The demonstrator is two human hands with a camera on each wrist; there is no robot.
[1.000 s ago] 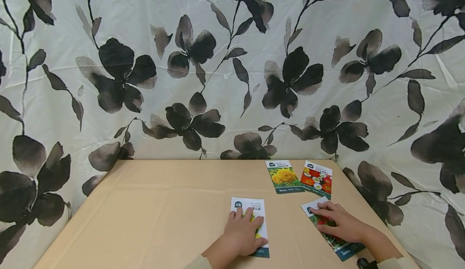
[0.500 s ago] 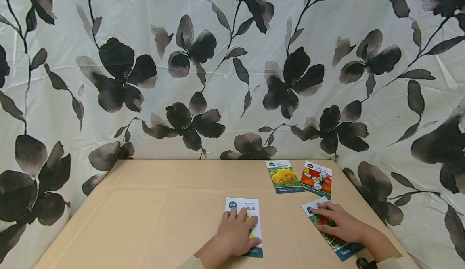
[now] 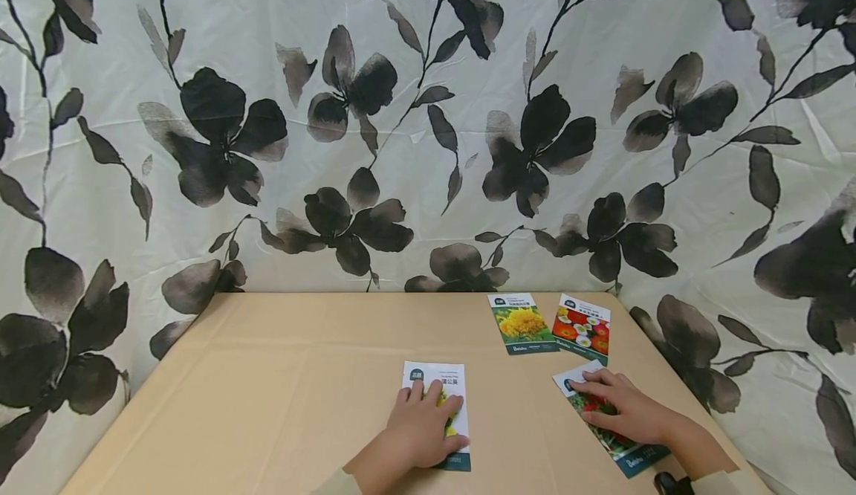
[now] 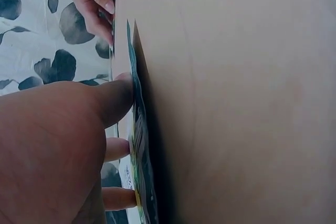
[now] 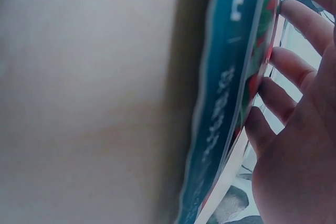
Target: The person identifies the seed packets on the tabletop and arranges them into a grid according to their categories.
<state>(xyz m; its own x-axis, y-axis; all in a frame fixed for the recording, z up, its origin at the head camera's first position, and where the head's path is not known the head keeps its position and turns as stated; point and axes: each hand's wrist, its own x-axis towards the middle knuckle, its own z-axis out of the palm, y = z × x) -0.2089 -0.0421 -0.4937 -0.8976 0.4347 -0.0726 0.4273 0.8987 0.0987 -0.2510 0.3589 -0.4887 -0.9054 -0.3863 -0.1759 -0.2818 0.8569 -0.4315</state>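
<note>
My left hand (image 3: 423, 426) rests with spread fingers on a white seed packet (image 3: 438, 374) printed with yellow flowers, hiding much of its picture. In the left wrist view, the thumb and fingertips touch the face of that packet (image 4: 137, 129), and its near end stands slightly off the table. At the right, my right hand (image 3: 628, 407) lies on a slanted seed packet (image 3: 635, 461) with red flowers and a dark teal band. Fingertips of the right hand (image 5: 294, 145) touch this packet's face (image 5: 226, 77) in the right wrist view.
Toward the back right of the tan table (image 3: 267, 391) lie two more seed packets: one with a yellow flower (image 3: 523, 324), one with red and white flowers (image 3: 582, 328). Their edges meet or nearly meet. A floral cloth (image 3: 428, 146) hangs behind the table.
My left hand has slid left across the table, and the yellow-flower packet under it has moved along. The right hand and the other packets stay where they were.
</note>
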